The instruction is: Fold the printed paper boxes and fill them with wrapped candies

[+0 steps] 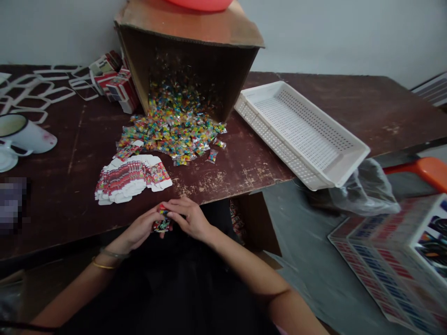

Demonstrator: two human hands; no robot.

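Observation:
Just off the table's front edge, my left hand is closed round a small printed cardboard box. My right hand meets it from the other side, thumb and fingers pinching at the box's top end. Bright red and yellow shows between the fingers there; whether that is a candy packet or the box's print I cannot tell. Beyond my hands lies a fanned stack of flat printed cartons with white flaps. Behind the stack, small clear packets of colourful candy spill in a heap.
A cardboard box on its side holds more candy packets. Right of it, a white perforated basket overhangs the table edge. An enamel mug and stacked printed cards are at left. An open carton stands below the table.

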